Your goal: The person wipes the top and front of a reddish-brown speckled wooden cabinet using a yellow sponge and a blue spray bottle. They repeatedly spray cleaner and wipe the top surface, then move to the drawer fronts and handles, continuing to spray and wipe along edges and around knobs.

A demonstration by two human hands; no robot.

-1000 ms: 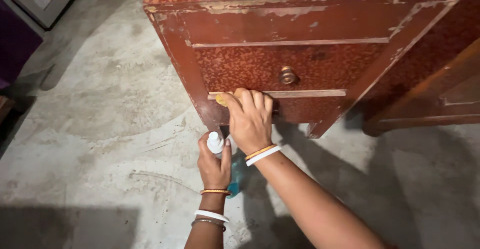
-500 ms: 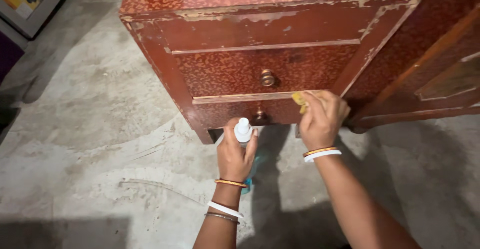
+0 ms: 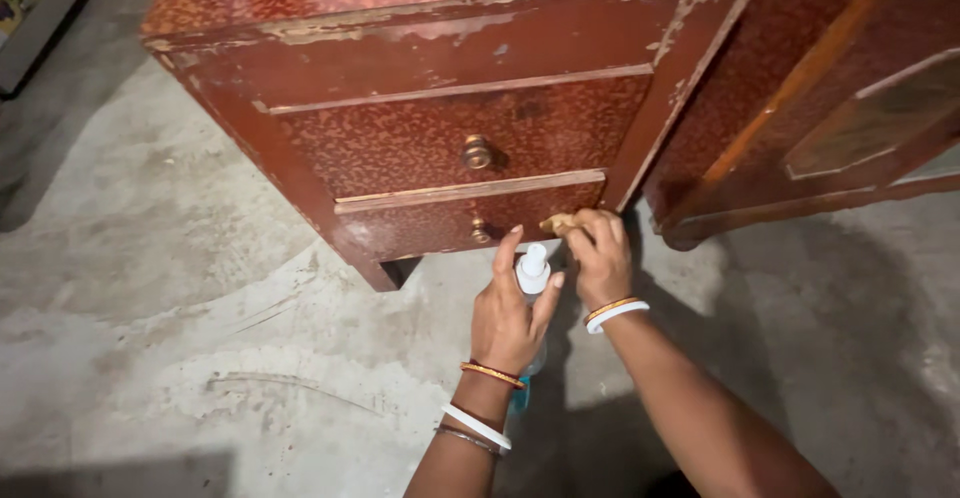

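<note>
My left hand [image 3: 508, 316] grips a spray bottle [image 3: 532, 270] with a white nozzle and blue liquid, held upright just in front of a worn red-brown cabinet [image 3: 440, 88]. My right hand [image 3: 598, 256] presses a small yellow cloth [image 3: 556, 224] against the right end of the cabinet's lower drawer [image 3: 440, 226]. Both drawers carry round brass knobs: the upper drawer's knob [image 3: 477, 152] and the lower drawer's knob [image 3: 481, 230]. Bangles circle both wrists.
A second dark wooden piece of furniture [image 3: 850, 108] stands right next to the cabinet on the right. The floor [image 3: 180, 338] is stained grey concrete. A framed panel [image 3: 30, 8] leans at the far top left.
My right hand with the cloth has slid from the left end of the drawer ledge to its right end and down to the lower drawer. The view has shifted right.
</note>
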